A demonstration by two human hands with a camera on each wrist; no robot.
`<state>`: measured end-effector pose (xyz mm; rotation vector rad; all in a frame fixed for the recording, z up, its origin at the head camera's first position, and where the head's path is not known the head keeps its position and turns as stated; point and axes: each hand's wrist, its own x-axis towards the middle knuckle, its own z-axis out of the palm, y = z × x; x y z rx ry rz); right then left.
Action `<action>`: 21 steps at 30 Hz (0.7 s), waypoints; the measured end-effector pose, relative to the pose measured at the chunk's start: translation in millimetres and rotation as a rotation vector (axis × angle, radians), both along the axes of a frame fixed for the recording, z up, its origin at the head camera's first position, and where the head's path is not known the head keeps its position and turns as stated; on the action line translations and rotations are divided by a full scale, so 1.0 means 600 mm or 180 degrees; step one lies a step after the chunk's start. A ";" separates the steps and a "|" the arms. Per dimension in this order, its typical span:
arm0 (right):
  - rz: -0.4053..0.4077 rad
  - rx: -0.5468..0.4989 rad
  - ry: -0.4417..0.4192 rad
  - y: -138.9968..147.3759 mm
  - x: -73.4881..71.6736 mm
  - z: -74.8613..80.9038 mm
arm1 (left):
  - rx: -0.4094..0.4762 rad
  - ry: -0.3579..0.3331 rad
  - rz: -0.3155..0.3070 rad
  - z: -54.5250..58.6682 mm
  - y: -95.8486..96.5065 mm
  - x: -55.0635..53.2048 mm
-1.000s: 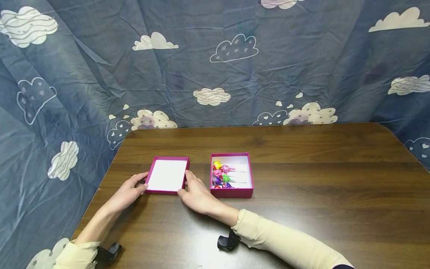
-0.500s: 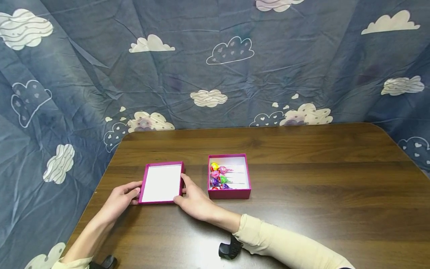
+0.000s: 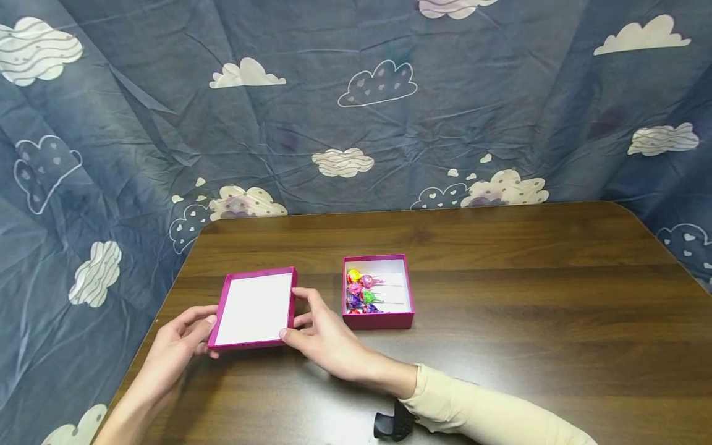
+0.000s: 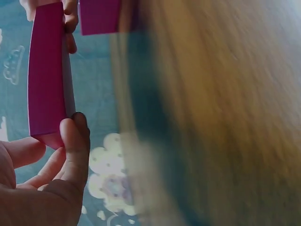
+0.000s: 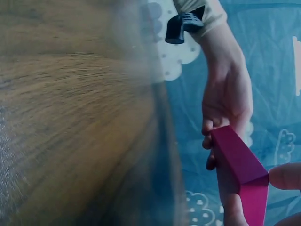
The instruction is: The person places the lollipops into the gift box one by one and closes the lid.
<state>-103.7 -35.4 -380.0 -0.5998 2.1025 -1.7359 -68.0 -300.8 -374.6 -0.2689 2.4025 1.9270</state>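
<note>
A shallow magenta box lid (image 3: 253, 309) with a white inside is held above the table, its hollow side up and its left part tipped nearer. My left hand (image 3: 169, 346) grips its left edge, thumb on the near rim and fingers beneath. At the right edge, my right hand (image 3: 336, 346) pinches the lid between thumb and fingers. The left wrist view shows the magenta lid wall (image 4: 47, 70) between both hands. To the right stands the matching open box (image 3: 378, 321), with several wrapped lollipops (image 3: 356, 288) lying along its left side.
The brown wooden table (image 3: 528, 296) extends far to the right. Behind it hangs a blue cloud-print cloth (image 3: 311, 111). A black wrist mount (image 3: 394, 425) sits under the right cuff.
Both hands have lifted the lid off the table and drawn it leftward and nearer, tilting it slightly. The box of lollipops has stayed put.
</note>
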 end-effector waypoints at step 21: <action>0.0062 -0.0808 -0.0234 0.134 -0.017 0.024 | 0.0647 0.0434 -0.0129 0.026 0.119 0.000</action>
